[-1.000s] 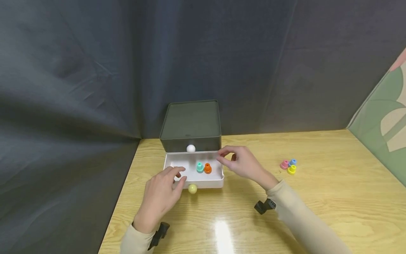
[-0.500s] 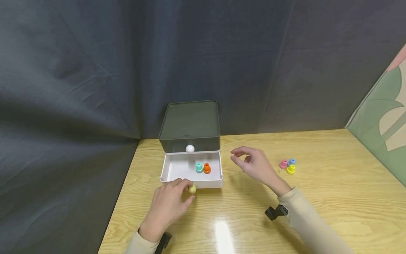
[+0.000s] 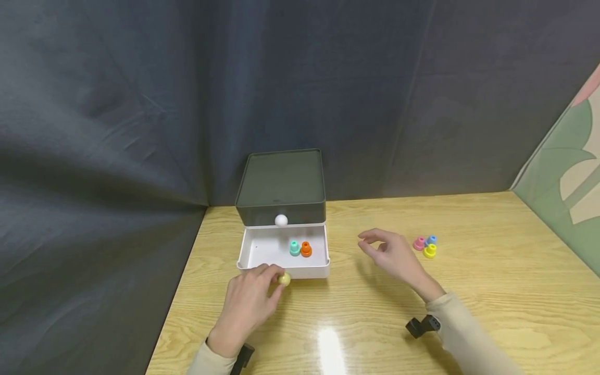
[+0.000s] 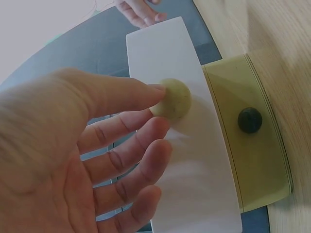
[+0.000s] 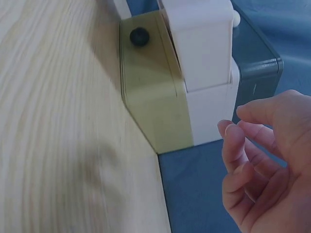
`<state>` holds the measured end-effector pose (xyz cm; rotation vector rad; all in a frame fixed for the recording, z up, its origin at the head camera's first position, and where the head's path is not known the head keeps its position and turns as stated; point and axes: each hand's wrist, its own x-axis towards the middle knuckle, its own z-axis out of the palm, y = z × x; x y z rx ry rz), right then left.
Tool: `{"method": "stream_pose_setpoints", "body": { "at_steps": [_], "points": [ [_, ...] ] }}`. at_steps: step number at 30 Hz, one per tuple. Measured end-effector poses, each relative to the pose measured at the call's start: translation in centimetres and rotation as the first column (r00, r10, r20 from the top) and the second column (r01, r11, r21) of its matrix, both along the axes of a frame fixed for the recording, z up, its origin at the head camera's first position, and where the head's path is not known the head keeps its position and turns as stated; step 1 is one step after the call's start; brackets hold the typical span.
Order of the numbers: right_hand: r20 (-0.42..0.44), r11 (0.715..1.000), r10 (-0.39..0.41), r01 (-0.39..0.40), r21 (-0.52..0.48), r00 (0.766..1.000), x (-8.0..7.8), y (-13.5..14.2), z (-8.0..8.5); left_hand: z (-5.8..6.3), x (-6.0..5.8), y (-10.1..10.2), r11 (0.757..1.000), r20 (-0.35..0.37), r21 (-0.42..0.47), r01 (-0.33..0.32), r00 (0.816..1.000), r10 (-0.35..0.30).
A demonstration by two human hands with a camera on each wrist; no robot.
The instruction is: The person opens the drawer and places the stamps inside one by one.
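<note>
My left hand (image 3: 248, 302) pinches the round yellow-green knob (image 4: 176, 99) on the front of the white drawer (image 3: 267, 255) between thumb and forefinger. The other fingers are loosely bent beside the drawer front. That drawer is pulled out from a small chest (image 3: 281, 179) with a dark green top. Inside it, a teal stepped peg (image 3: 294, 248) and an orange one (image 3: 306, 249) stand side by side, right of the middle. My right hand (image 3: 391, 255) hovers over the table to the drawer's right, its fingers loosely bent and nothing between them.
Pink (image 3: 419, 243), blue (image 3: 431, 240) and yellow (image 3: 429, 251) pegs stand close together beyond my right hand. A white knob (image 3: 281, 220) marks the upper drawer. Below, a yellow-green drawer (image 4: 248, 160) has a dark knob (image 4: 250, 120). Dark curtains (image 3: 300, 78) hang behind and left.
My left hand has moved from over the drawer to its yellow-green knob and pinched it. My right hand has moved away from the drawer, to the right. The drawer stays pulled out.
</note>
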<state>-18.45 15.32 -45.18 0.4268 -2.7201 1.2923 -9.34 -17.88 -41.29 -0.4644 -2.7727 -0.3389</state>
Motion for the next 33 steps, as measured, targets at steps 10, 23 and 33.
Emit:
{"method": "stream_pose_setpoints", "body": {
  "at_steps": [10, 23, 33],
  "points": [
    [-0.019, 0.999, -0.040, 0.040, 0.012, 0.999, 0.3, 2.5, -1.2, -0.2, -0.4, 0.0, 1.000, -0.022, 0.008, 0.005, 1.000, -0.005],
    [-0.016, 0.994, -0.104, 0.104, 0.020, 0.994, 1.0, 6.1, -1.5, -0.6, -1.0, -0.4, 1.000, -0.068, 0.013, -0.012, 0.998, 0.012],
    [0.007, 0.987, -0.160, 0.160, 0.018, 0.987, 1.4, 9.6, -2.5, -1.0, -2.0, -0.6, 0.999, -0.085, 0.007, -0.048, 0.995, 0.048]
  ]
}}
